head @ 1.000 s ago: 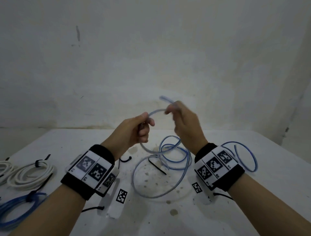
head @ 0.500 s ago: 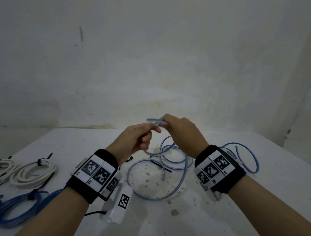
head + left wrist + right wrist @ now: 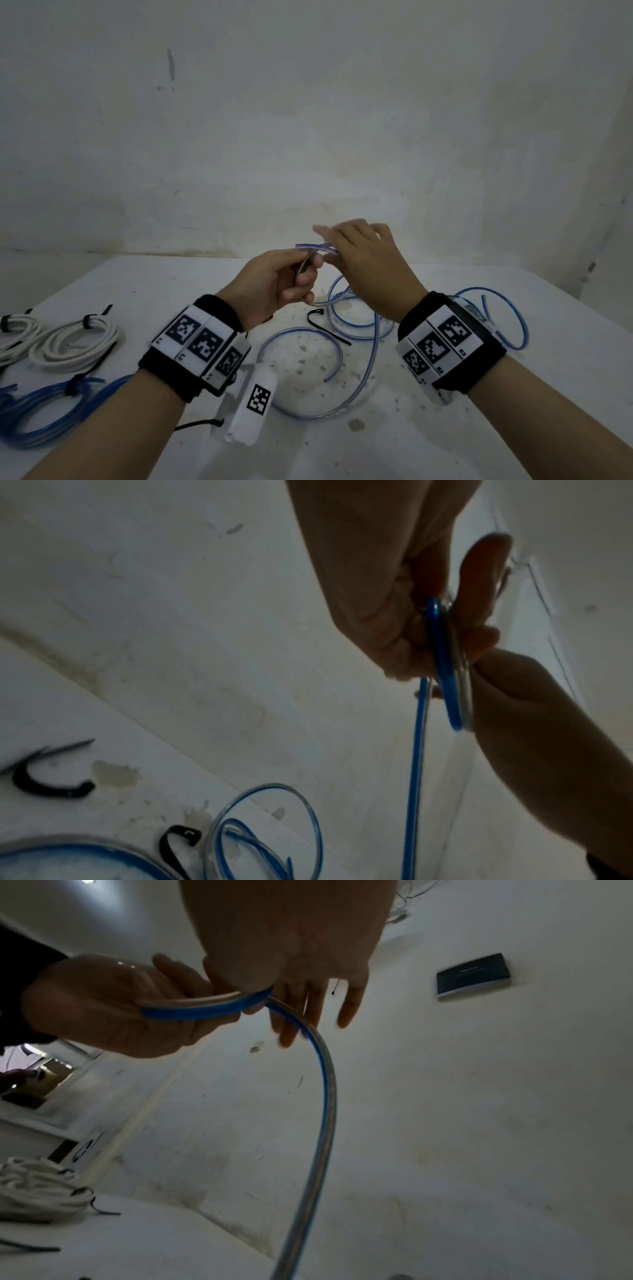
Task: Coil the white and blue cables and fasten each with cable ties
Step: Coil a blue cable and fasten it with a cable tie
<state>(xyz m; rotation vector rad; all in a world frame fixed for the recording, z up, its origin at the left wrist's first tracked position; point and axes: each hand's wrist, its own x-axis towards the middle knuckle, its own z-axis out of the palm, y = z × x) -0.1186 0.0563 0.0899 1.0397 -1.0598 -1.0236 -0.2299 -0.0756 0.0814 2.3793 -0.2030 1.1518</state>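
Observation:
My left hand is raised over the table and pinches a small loop of the blue cable; the left wrist view shows its fingers curled round the loop. My right hand is directly beside it with its fingers straight and spread, and the cable runs down past them. The remaining blue cable lies in loose loops on the white table. A black cable tie sits among the loops.
Two tied white coils and a tied blue coil lie at the table's left edge. Another black tie lies left of the loops. A bare wall stands close behind the table.
My right hand came down to the left hand, folding the blue cable into a small loop held by the left. The right hand's fingers have since straightened.

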